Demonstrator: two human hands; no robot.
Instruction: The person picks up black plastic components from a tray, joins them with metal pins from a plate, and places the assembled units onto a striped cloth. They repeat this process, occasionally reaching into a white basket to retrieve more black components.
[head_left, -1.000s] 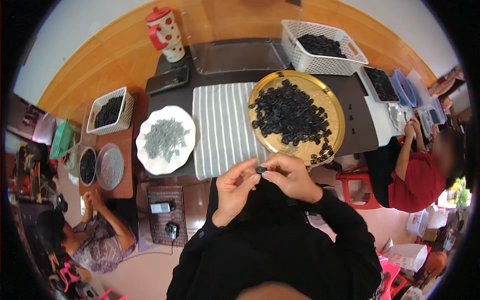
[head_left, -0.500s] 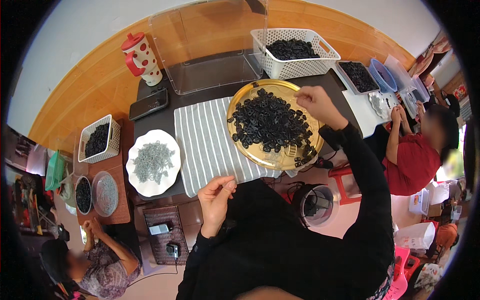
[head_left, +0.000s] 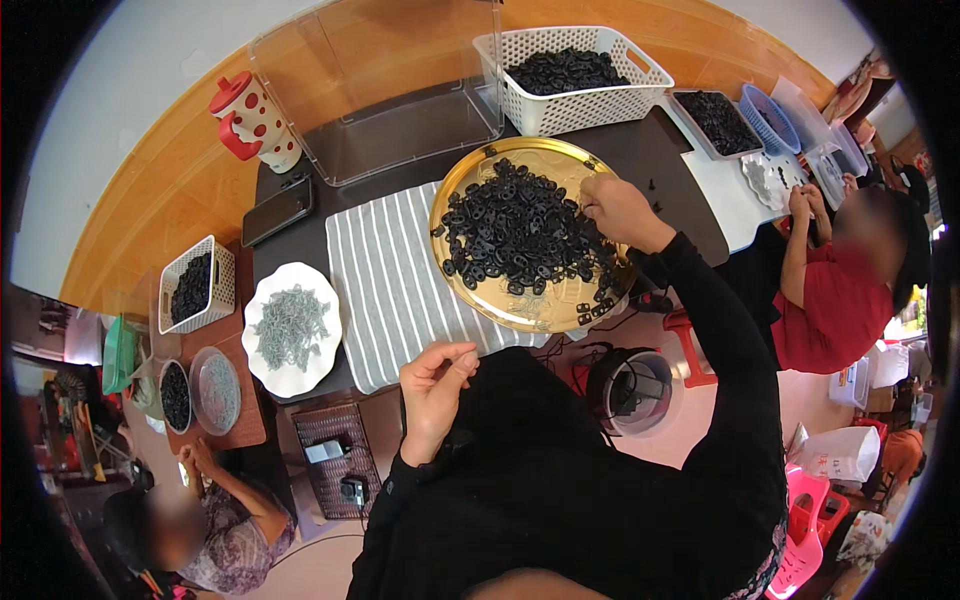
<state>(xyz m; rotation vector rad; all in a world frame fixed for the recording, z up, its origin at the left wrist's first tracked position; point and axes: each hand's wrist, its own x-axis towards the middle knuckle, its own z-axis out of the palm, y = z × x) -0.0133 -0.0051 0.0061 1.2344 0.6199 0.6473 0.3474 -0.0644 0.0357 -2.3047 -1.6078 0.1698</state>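
Observation:
A round gold tray (head_left: 452, 285) carries a heap of small black plastic pieces (head_left: 515, 230), with a few apart near its lower right rim. My right hand (head_left: 620, 215) is over the tray's right side, its curled fingers at the edge of the heap; what they pinch, if anything, is hidden. In front of the striped grey cloth (head_left: 375, 300), my left hand (head_left: 432, 395) is raised near my lap with thumb and forefinger pressed together. Anything between those fingertips is too small to make out. Left of the cloth, a white scalloped plate (head_left: 265, 375) holds small grey clips (head_left: 292, 325).
Behind the tray stand a clear plastic bin (head_left: 385, 150) and a white basket (head_left: 590, 110) of black pieces. A phone (head_left: 278, 212) and a spotted tumbler (head_left: 258, 125) are at the back left. One person (head_left: 840, 290) sits at right, another (head_left: 225, 530) at left. A bucket (head_left: 640, 395) stands below.
My right hand has come in closer to the heap, its fingers now against the pieces' edge. My left hand stays pinched near the cloth. The whole view has shifted slightly.

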